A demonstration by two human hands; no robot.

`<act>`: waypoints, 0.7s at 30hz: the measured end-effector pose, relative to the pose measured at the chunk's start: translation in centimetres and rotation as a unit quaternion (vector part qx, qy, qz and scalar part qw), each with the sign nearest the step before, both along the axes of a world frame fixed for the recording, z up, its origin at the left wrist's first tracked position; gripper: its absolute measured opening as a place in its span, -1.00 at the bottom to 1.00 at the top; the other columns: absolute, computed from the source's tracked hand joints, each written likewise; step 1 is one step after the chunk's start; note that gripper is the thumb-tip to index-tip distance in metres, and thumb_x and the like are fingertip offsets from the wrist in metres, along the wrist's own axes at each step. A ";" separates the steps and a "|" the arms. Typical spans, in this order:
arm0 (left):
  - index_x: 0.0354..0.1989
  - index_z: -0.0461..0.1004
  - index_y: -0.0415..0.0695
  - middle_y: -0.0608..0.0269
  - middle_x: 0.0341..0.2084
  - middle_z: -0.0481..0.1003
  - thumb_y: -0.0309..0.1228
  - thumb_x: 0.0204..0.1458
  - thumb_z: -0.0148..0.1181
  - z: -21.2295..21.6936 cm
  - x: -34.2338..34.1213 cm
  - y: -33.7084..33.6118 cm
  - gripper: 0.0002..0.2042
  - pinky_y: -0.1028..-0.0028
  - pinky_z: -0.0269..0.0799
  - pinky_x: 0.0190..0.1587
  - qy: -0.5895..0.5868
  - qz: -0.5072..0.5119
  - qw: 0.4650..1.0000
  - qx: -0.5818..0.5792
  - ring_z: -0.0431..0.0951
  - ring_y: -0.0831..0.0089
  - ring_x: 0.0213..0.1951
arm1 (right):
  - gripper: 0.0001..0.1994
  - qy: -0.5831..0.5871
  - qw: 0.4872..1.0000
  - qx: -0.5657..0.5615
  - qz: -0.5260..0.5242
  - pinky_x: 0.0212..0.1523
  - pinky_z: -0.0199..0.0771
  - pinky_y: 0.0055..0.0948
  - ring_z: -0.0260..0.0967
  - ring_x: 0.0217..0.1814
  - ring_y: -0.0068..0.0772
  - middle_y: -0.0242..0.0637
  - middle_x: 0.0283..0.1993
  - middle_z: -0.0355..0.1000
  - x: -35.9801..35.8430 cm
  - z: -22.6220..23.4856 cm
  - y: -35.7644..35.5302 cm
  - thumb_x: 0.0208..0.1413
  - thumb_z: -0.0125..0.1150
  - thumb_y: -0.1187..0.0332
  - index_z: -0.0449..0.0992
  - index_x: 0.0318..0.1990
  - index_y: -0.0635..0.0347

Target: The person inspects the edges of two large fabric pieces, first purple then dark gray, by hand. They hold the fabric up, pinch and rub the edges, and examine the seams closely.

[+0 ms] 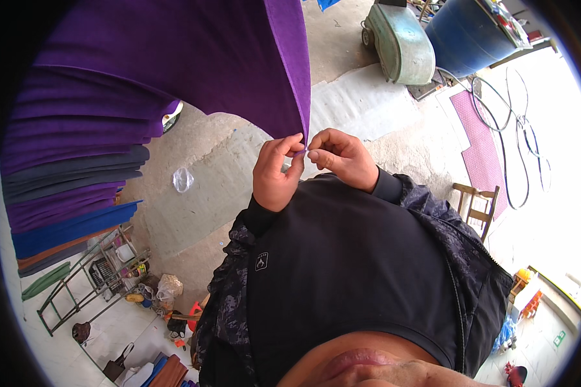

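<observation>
A large purple cloth (174, 51) hangs in front of me and narrows to a corner between my hands. My left hand (277, 173) pinches that corner between thumb and fingers. Just right of it, my right hand (347, 160) has thumb and forefinger closed together at the tip of the corner. A tiny whitish bit shows between the two hands, too small to name. What my right fingertips hold is hidden.
On the left is a stack of folded purple, grey and blue cloths (77, 142). A metal rack (90, 274) stands lower left, and a crumpled clear plastic bag (183, 180) lies on the floor. A blue barrel (468, 35), a green machine (403, 48), looped hoses (511, 122) and a wooden chair (478, 206) are on the right.
</observation>
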State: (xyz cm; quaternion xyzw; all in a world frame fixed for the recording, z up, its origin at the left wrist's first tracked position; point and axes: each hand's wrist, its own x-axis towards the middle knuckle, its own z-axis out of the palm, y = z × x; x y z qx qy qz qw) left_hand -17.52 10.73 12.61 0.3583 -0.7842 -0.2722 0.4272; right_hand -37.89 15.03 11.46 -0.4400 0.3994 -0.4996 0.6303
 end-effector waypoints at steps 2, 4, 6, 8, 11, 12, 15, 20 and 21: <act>0.20 0.60 -0.13 0.21 -0.16 0.66 -0.73 0.10 0.37 0.0 0.0 0.0 -0.54 0.35 0.62 -0.05 0.000 -0.010 1.000 0.001 0.66 0.34 -0.18 | -0.83 -0.015 1.000 0.007 -0.005 -0.12 0.51 -0.58 0.44 -0.20 -0.68 -0.46 -0.17 0.53 0.2 0.0 0.0 0.44 0.38 0.35 0.57 -0.01 0.24; 0.18 0.60 -0.14 0.21 -0.16 0.68 -0.73 0.06 0.37 0.0 0.0 0.1 -0.53 0.30 0.62 -0.03 0.002 -0.023 1.000 0.011 0.67 0.27 -0.16 | -0.84 -0.019 1.000 0.007 -0.016 -0.14 0.50 -0.59 0.44 -0.21 -0.70 -0.48 -0.18 0.53 0.4 -0.1 -0.1 0.43 0.39 0.36 0.57 -0.05 0.24; 0.18 0.60 -0.16 0.20 -0.14 0.69 -0.72 0.09 0.35 -0.1 0.1 0.2 -0.55 0.31 0.63 0.00 0.014 -0.035 0.999 0.031 0.69 0.27 -0.13 | -0.85 -0.020 1.000 0.017 -0.018 -0.15 0.46 -0.57 0.40 -0.19 -0.72 -0.51 -0.22 0.53 0.4 -0.2 -0.1 0.40 0.42 0.38 0.57 -0.10 0.23; 0.18 0.59 -0.17 0.18 -0.12 0.69 -0.70 0.12 0.34 -0.3 0.3 0.3 -0.57 0.32 0.63 0.02 0.030 -0.042 0.997 0.061 0.70 0.28 -0.12 | -0.85 -0.020 0.999 0.023 -0.019 -0.15 0.44 -0.56 0.38 -0.18 -0.73 -0.53 -0.25 0.53 0.4 -0.3 -0.2 0.38 0.45 0.39 0.57 -0.14 0.23; 0.19 0.59 -0.18 0.15 -0.10 0.69 -0.68 0.17 0.33 -0.7 0.4 0.4 -0.60 0.34 0.63 0.03 0.053 -0.048 0.992 0.102 0.70 0.31 -0.11 | -0.83 -0.033 0.999 0.031 -0.008 -0.14 0.45 -0.56 0.40 -0.19 -0.71 -0.52 -0.26 0.53 0.5 -0.6 -0.3 0.35 0.47 0.40 0.56 -0.15 0.22; 0.19 0.59 -0.18 0.15 -0.09 0.68 -0.67 0.18 0.32 -0.8 0.4 0.4 -0.61 0.34 0.63 0.04 0.056 -0.049 0.992 0.103 0.70 0.32 -0.11 | -0.83 -0.042 0.998 0.040 0.001 -0.14 0.45 -0.55 0.40 -0.20 -0.71 -0.51 -0.26 0.53 0.4 -0.7 -0.3 0.35 0.48 0.40 0.56 -0.16 0.22; 0.20 0.58 -0.18 0.14 -0.09 0.68 -0.67 0.20 0.32 -0.9 0.5 0.4 -0.62 0.35 0.63 0.03 0.057 -0.048 0.992 0.103 0.70 0.33 -0.11 | -0.80 -0.064 0.996 0.055 0.016 -0.14 0.45 -0.55 0.41 -0.20 -0.69 -0.48 -0.26 0.53 0.4 -1.1 -0.2 0.32 0.51 0.39 0.55 -0.17 0.21; 0.28 0.53 -0.16 0.13 -0.05 0.64 -0.69 0.16 0.35 -0.8 0.5 0.4 -0.52 0.35 0.62 0.04 0.045 -0.058 0.993 0.088 0.69 0.30 -0.10 | -0.69 -0.078 0.995 0.055 0.041 -0.15 0.45 -0.56 0.42 -0.21 -0.65 -0.43 -0.24 0.54 0.1 -1.2 -0.2 0.36 0.48 0.15 0.56 -0.13 0.22; 0.32 0.51 -0.15 0.13 -0.03 0.62 -0.70 0.15 0.36 -0.7 0.5 0.3 -0.48 0.35 0.62 0.05 0.038 -0.065 0.994 0.078 0.68 0.30 -0.08 | -0.65 -0.072 0.995 0.062 0.041 -0.14 0.45 -0.56 0.42 -0.21 -0.64 -0.43 -0.24 0.54 0.1 -1.1 -0.3 0.37 0.46 0.09 0.56 -0.12 0.23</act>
